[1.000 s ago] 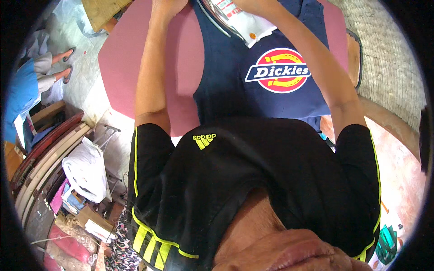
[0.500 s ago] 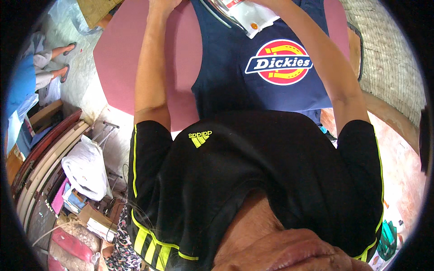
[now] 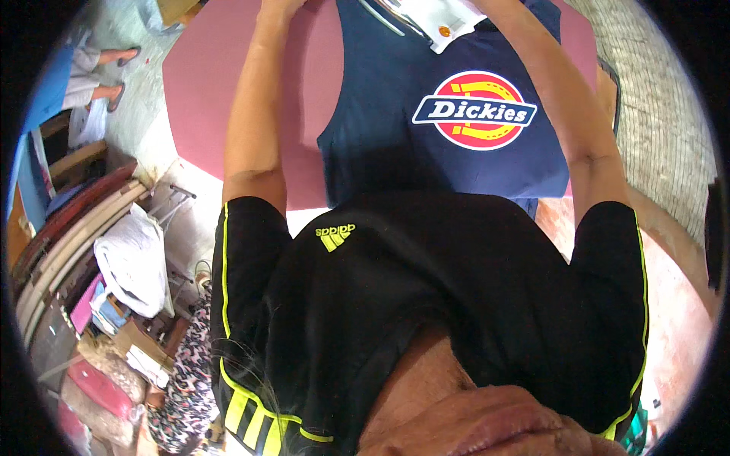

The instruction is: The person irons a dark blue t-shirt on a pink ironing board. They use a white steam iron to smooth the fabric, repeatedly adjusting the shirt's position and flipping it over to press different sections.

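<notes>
One navy sleeveless shirt [image 3: 426,152] lies flat on the pink table [image 3: 220,91], its hem toward the near edge and its neck toward the far edge; a single round red-and-yellow emblem [image 3: 475,110] sits on its chest. Two bare forearms reach up across the table, one on each side of the shirt. The left hand [image 3: 280,6] is at the far edge beside the shirt's shoulder, and only its heel shows, so whether its fingers are clenched or loose cannot be told. The right hand is cut off by the top of the picture, and its grip cannot be told either. One white tag [image 3: 441,15] with a small orange dot lies at the neck, and beside it there seems to be one clear hanger [image 3: 384,17]. Left of the table, one white bundle [image 3: 133,262] rests on stacked boards.
</notes>
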The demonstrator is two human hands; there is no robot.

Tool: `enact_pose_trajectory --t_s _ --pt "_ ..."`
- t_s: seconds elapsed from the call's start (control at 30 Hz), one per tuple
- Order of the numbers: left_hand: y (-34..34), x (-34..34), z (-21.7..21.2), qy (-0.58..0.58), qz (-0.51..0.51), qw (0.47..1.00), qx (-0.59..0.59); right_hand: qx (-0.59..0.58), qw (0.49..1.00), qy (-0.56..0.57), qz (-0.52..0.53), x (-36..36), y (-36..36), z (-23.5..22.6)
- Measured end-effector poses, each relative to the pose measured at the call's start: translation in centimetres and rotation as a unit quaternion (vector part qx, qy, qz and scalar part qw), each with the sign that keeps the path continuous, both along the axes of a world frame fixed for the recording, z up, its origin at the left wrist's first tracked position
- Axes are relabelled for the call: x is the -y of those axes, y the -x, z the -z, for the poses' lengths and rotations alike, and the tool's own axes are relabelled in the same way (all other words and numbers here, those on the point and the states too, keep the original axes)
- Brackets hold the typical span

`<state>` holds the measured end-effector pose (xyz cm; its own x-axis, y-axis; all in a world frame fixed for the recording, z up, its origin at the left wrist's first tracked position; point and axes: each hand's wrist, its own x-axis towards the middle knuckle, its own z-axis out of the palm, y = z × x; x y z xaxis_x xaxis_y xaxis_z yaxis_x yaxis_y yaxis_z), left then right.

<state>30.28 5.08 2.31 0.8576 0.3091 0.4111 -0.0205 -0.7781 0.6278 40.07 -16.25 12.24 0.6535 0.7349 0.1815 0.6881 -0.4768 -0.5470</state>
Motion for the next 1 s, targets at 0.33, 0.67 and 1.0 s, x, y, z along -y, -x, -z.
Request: enact_pose_trajectory --t_s 0.33,0.67,1.0 --pt "18.8 9.9 -5.2 0.047 -0.119 0.976 -0.177 -0.064 0.994 0.02 -0.086 0.8 -1.0 -1.8" --pt "26.4 21.5 -2.3 -0.043 -0.42 0.894 -0.15 -0.006 0.981 0.049 -0.188 4.6 -2.5 -3.3" --pt "25.9 21.9 -1.3 -0.015 -0.481 0.87 -0.109 -0.07 0.953 0.027 -0.295 4.9 -4.5 -2.5"
